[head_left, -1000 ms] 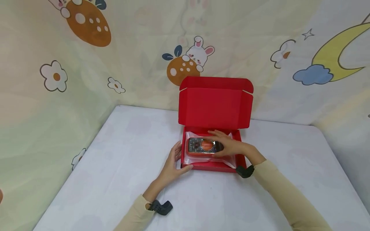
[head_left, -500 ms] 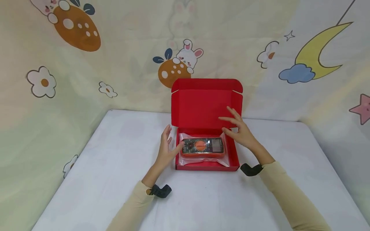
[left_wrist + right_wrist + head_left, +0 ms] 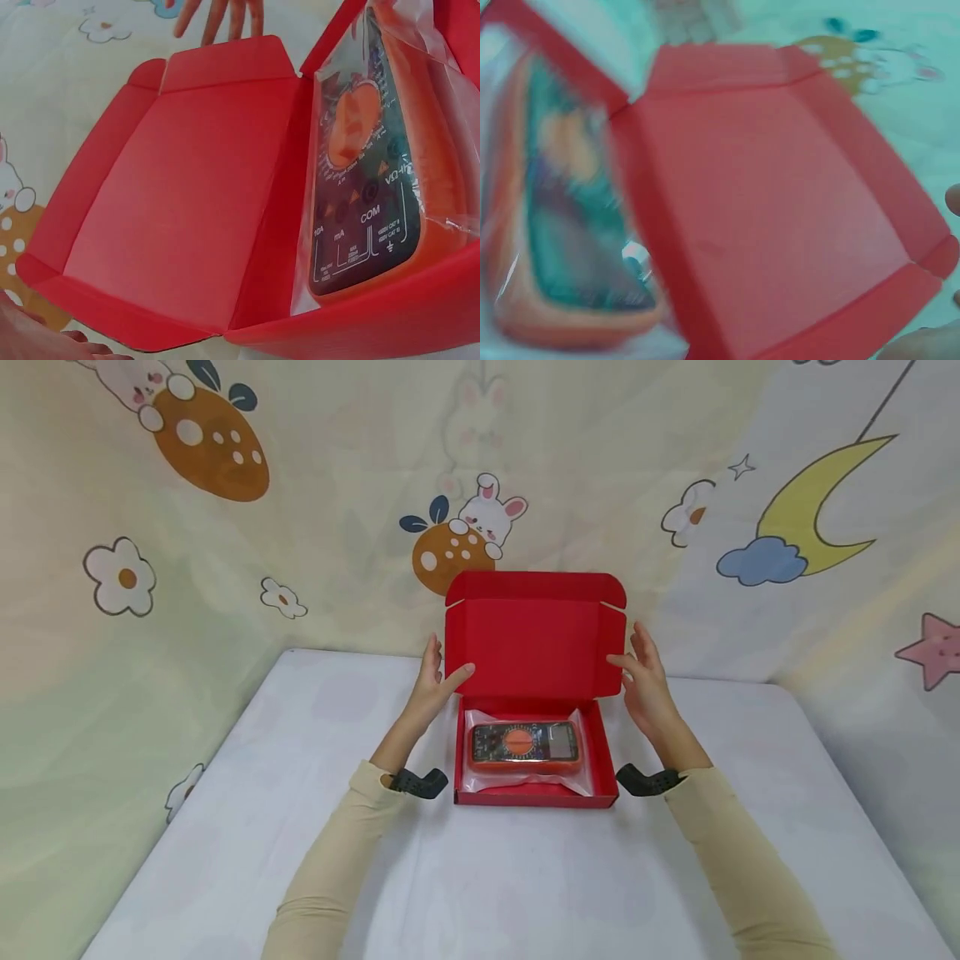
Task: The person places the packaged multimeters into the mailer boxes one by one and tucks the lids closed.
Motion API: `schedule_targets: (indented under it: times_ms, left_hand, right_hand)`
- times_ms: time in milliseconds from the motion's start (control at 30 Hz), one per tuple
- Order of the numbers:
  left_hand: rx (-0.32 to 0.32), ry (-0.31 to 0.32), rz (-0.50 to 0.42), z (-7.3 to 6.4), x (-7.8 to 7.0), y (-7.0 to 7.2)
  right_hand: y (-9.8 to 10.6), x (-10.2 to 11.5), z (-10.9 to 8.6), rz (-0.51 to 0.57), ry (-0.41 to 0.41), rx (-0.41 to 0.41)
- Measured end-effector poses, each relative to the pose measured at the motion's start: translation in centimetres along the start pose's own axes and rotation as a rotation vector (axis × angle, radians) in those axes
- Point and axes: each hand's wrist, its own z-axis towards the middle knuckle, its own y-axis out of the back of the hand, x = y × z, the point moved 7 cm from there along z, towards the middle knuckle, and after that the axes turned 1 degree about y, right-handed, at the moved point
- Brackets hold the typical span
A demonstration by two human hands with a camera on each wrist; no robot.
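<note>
Left grip (image 3: pixel 426 698): spreading at the lid (image 3: pixel 534 647), holding nothing.
Right grip (image 3: pixel 648 695): spreading opposite, empty, no longer covering the meter (image 3: pixel 525 745).
Lid: seemingly becoming my work.

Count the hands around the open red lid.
2: left hand at the left edge of the red lid, right hand at its right edge. Both show plainly in the head view.

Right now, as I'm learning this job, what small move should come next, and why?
Probably fold the red lid forward: it stands open, the left hand and right hand flank it, and the bagged meter lies inside the box.
</note>
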Motion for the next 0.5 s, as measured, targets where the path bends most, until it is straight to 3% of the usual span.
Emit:
schedule_targets:
  times_ms: [100, 233, 500]
  left_hand:
    - [0.026, 0.034, -0.016, -0.1, 0.5, -0.3]
    - [0.049, 0.047, -0.009, -0.5, 0.8, -0.7]
    - [0.206, -0.043, 0.02, -0.7, -0.2, -2.2]
  right_hand:
    - [0.0, -0.6, 0.0, 0.097, -0.076, 0.011]
    - [-0.3, -0.8, -0.2, 0.104, -0.099, 0.054]
    - [-0.8, -0.4, -0.7, 0.072, -0.068, 0.17]
